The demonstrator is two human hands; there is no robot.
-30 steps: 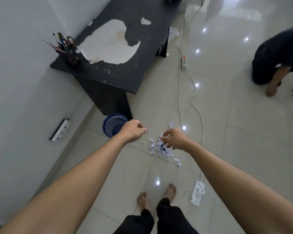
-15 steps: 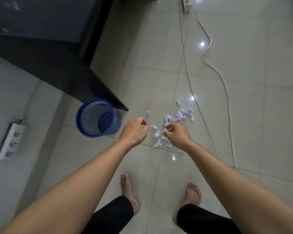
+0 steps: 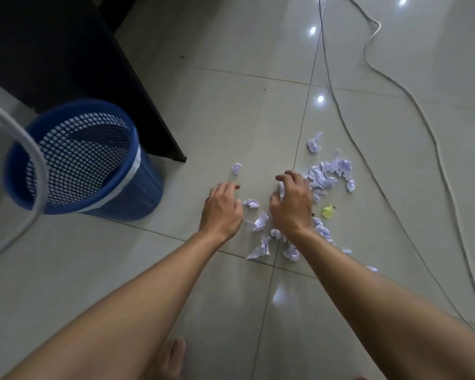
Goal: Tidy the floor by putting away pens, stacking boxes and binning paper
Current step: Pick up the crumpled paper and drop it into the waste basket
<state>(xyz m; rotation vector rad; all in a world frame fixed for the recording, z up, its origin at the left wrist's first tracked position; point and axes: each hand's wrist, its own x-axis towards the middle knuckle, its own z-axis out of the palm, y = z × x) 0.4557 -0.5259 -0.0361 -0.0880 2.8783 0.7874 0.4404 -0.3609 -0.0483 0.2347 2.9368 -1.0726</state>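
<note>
Several crumpled white paper scraps (image 3: 327, 174) lie scattered on the tiled floor, with one yellow scrap (image 3: 327, 211) among them. My right hand (image 3: 291, 204) is down in the pile, its fingers curled round a white scrap (image 3: 281, 190). To its left, my left hand (image 3: 221, 207) hovers just above the floor with loosely curled fingers and holds nothing I can see. A small scrap (image 3: 251, 202) lies between the two hands. The blue mesh bin (image 3: 133, 149) stands upright to the left, an arm's reach from my left hand.
A black desk leg (image 3: 93, 64) stands behind the bin. A thick white cable (image 3: 422, 119) and a thin cable (image 3: 337, 105) run across the floor right of the paper. Another white cable (image 3: 36, 160) hangs close at the left. My bare foot (image 3: 170, 357) shows at the bottom.
The view has dropped much closer to the floor. Both hands have gone down to the paper pile, and my right hand's fingers have closed round a scrap.
</note>
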